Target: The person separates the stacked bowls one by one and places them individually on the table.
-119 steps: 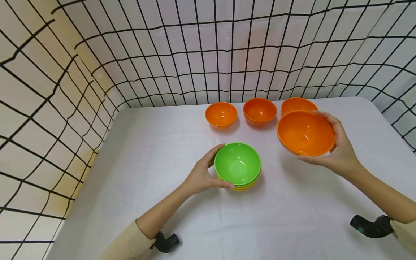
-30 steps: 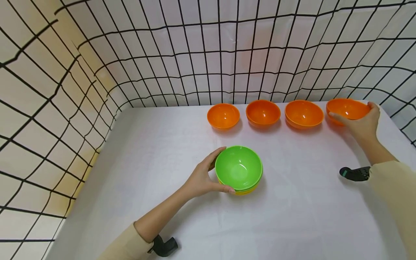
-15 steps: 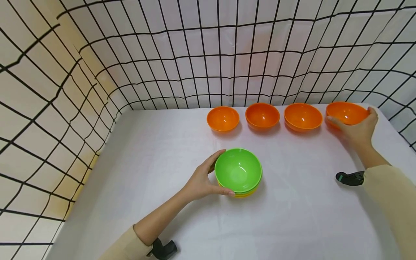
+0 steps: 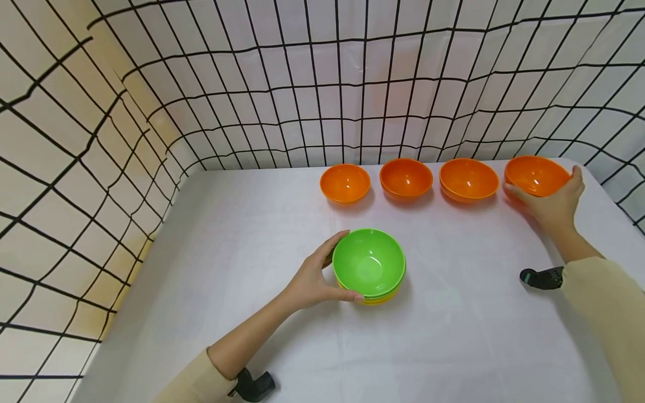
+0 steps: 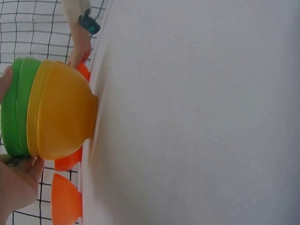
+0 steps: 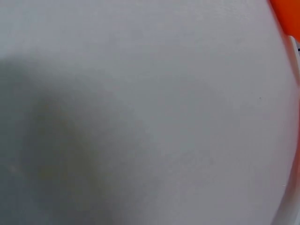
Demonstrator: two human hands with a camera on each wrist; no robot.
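My left hand (image 4: pixel 309 282) grips a nested stack of bowls in the middle of the table, thumb at the near side and fingers at the far left. On top is a green bowl (image 4: pixel 369 262); the left wrist view shows green bowls over yellow bowls (image 5: pixel 65 110), the lowest with its foot at the tabletop. At the back right, my right hand (image 4: pixel 556 204) holds a large orange bowl (image 4: pixel 538 174) by its rim, thumb on the near left and fingers on the right side. The right wrist view shows mainly white cloth, with an orange bowl (image 6: pixel 288 16) at its corner.
Left of the held orange bowl, three more stand in a row along the back edge: a small one (image 4: pixel 345 183), another (image 4: pixel 406 179) and a wider one (image 4: pixel 468 180). Black wire grid (image 4: pixel 322 84) rises behind and left of the white-covered table (image 4: pixel 227 235).
My right hand has carried the large orange bowl rightward and back to the row's right end, uncovering the bowl behind it. Over the last second it barely moves. My left hand stays on the stack.
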